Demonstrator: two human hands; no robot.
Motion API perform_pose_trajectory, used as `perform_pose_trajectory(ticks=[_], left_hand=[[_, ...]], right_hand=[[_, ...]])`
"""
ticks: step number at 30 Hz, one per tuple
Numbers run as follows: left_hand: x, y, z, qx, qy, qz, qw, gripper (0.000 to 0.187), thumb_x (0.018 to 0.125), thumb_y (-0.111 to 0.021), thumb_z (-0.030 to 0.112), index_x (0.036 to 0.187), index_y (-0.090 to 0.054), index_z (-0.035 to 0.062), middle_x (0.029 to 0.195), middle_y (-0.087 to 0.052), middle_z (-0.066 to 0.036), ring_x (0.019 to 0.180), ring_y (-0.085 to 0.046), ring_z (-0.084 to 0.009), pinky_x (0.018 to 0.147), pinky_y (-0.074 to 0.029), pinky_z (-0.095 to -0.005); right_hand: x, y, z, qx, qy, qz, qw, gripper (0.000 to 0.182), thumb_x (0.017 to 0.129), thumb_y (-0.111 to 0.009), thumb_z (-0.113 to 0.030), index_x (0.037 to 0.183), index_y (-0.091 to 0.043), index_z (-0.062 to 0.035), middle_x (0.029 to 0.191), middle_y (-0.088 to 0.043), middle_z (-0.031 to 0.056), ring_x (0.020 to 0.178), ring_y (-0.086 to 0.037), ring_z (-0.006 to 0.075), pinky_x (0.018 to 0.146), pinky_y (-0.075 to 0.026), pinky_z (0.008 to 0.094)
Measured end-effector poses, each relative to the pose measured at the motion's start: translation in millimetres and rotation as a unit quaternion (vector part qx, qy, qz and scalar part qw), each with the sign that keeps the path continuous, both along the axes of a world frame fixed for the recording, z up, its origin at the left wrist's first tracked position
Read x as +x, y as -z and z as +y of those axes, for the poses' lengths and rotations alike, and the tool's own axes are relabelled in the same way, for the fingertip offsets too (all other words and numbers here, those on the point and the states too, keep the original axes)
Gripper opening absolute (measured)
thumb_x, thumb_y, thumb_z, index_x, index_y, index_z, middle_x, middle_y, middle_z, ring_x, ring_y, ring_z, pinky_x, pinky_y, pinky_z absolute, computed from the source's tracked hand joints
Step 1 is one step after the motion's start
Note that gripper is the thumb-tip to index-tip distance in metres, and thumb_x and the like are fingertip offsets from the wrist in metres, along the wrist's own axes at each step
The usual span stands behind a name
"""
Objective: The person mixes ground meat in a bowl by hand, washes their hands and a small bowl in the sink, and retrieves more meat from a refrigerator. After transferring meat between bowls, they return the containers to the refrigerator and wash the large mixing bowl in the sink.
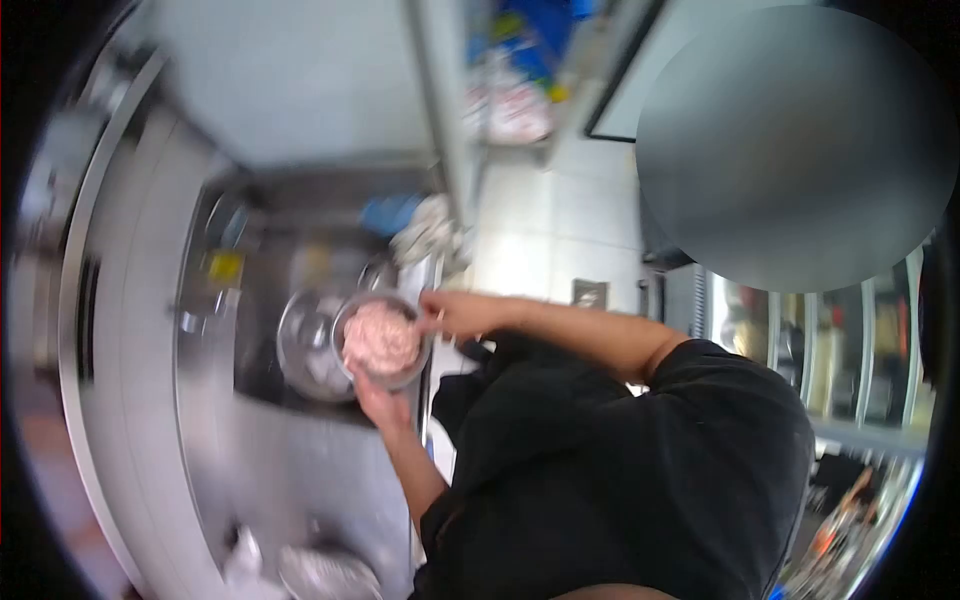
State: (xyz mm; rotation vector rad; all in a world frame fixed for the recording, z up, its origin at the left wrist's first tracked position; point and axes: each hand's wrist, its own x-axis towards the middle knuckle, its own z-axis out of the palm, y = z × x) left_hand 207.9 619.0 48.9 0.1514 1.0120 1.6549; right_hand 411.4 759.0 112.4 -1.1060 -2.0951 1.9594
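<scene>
A round metal bowl [412, 377] holds a pink, soft mass [380, 340] that looks like minced meat or paste. My left hand [382, 398] grips the bowl's lower side, with its thumb by the rim. At the opposite side, my right hand [448, 314] is closed at the rim; blur hides whether a utensil is also in it. The bowl is over the near edge of a sink [262, 372]. Partly beneath and beyond it, a second, wider metal bowl [292, 350] sits in the sink with something pale or clear inside.
A blue cloth [392, 214] and a whitish rag [425, 232] lie at the sink's corner. A yellow item [226, 266] is by the far wall. Metal counter [270, 470] extends to one side, with a wrapped silvery item [325, 572]. Tiled floor [545, 220] lies beyond my right arm.
</scene>
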Motion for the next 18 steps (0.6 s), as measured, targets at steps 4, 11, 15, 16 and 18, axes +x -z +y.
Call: perform_pose_trajectory(ticks=[4,11,15,16,18], left_hand=[[73,-11,44,-0.009,0.116,0.075,0.990,0.066,0.104,-0.043,0.049,0.148,-0.034,0.0014,0.150,-0.041,-0.017,0.137,-0.044,-0.0296,0.109,-0.042,-0.0453],[162,-31,112,0.053,0.367,0.154,0.916,0.065,0.103,-0.046,0.049,0.153,-0.028,0.0113,0.156,-0.032,-0.013,0.135,-0.044,-0.0316,0.102,-0.048,-0.0467],[196,-15,169,-0.023,0.444,0.236,0.864,0.062,0.101,-0.052,0.044,0.150,-0.036,0.0095,0.154,-0.036,-0.016,0.132,-0.047,-0.0319,0.097,-0.051,-0.0428],[208,-11,184,-0.041,0.458,0.249,0.853,0.060,0.101,-0.052,0.043,0.149,-0.038,0.0089,0.153,-0.038,-0.016,0.130,-0.050,-0.0309,0.095,-0.052,-0.0418],[235,-4,217,-0.071,0.466,0.268,0.840,0.053,0.101,-0.054,0.039,0.143,-0.045,0.0069,0.146,-0.047,-0.013,0.120,-0.056,-0.0263,0.090,-0.054,-0.0391]], right_hand=[[85,-9,-16,-0.068,0.204,0.064,0.974,0.037,0.094,-0.054,-0.017,0.123,-0.052,0.0043,0.103,-0.065,0.0154,0.078,-0.069,0.0218,0.061,-0.061,0.0337],[217,22,5,-0.130,0.465,0.159,0.861,0.036,0.092,-0.052,-0.012,0.125,-0.055,0.0036,0.107,-0.066,0.0145,0.089,-0.068,0.0215,0.070,-0.062,0.0343],[334,33,40,-0.068,0.610,0.210,0.761,0.032,0.092,-0.053,-0.010,0.120,-0.058,0.0055,0.108,-0.067,0.0148,0.089,-0.069,0.0216,0.071,-0.063,0.0353],[369,31,53,-0.035,0.659,0.200,0.724,0.031,0.092,-0.053,-0.010,0.119,-0.058,0.0050,0.106,-0.068,0.0142,0.088,-0.070,0.0215,0.071,-0.063,0.0355],[444,9,83,0.054,0.727,0.195,0.656,0.028,0.093,-0.055,-0.012,0.116,-0.060,0.0042,0.103,-0.069,0.0133,0.083,-0.070,0.0207,0.071,-0.062,0.0347]])
